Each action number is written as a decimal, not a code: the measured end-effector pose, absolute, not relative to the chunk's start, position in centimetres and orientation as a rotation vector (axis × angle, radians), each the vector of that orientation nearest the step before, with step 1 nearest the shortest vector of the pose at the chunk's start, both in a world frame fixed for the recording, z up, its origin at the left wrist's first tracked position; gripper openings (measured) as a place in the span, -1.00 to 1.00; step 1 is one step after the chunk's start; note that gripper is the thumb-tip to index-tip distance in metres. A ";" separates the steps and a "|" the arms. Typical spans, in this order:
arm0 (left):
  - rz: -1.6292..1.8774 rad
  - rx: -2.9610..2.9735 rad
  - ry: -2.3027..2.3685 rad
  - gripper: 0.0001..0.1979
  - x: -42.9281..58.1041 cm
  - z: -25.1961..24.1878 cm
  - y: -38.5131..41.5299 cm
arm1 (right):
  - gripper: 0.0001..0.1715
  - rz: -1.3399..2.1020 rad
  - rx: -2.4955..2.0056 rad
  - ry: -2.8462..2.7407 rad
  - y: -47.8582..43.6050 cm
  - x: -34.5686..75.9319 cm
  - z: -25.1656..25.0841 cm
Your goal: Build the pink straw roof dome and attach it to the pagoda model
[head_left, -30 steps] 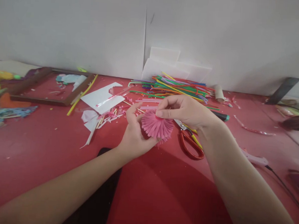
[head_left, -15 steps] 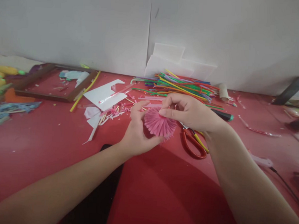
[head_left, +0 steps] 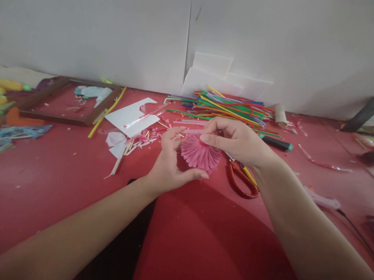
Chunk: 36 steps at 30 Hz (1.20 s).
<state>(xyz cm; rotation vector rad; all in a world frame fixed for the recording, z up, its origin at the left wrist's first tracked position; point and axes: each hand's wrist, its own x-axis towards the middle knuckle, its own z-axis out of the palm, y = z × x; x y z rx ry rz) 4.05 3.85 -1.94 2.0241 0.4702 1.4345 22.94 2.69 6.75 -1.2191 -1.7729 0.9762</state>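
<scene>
A round pink disc of fluffy pipe-cleaner-like strips (head_left: 198, 155) is held up above the red table, its strips fanning out from a small pink centre. My right hand (head_left: 232, 140) pinches it at that centre between thumb and fingers. Around its left side curves my left hand (head_left: 170, 164), the thumb touching the lower edge and the bent fingers by the upper left; some fingertips are hidden behind the disc. Red-handled scissors (head_left: 243, 182) lie just under my right hand, partly covered by it.
Behind my hands lies a heap of coloured pipe cleaners (head_left: 232, 107), with a cardboard tube (head_left: 280, 115) beside it. White card (head_left: 133, 118) and pink scraps are left of centre. A brown frame (head_left: 56, 118) stands farther left. To the right are a cutter (head_left: 276, 143) and a pink glue gun (head_left: 323, 200).
My left thumb has slid a little outward along the disc's lower edge, and the left hand has shifted slightly left. The right hand keeps its pinch at the centre.
</scene>
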 end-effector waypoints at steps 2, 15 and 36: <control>1.416 2.002 0.499 -0.07 4.2 -1.9 3.8 | -0.63 0.963 -1.210 -1.768 2.7 22.9 6.6; 1.381 2.011 0.675 -0.02 4.1 -2.4 3.7 | -0.66 0.814 -1.185 -1.772 2.4 22.5 6.5; 1.193 2.037 0.698 0.00 3.4 -0.6 2.5 | -0.75 -0.131 -0.826 -1.992 -4.0 23.3 2.0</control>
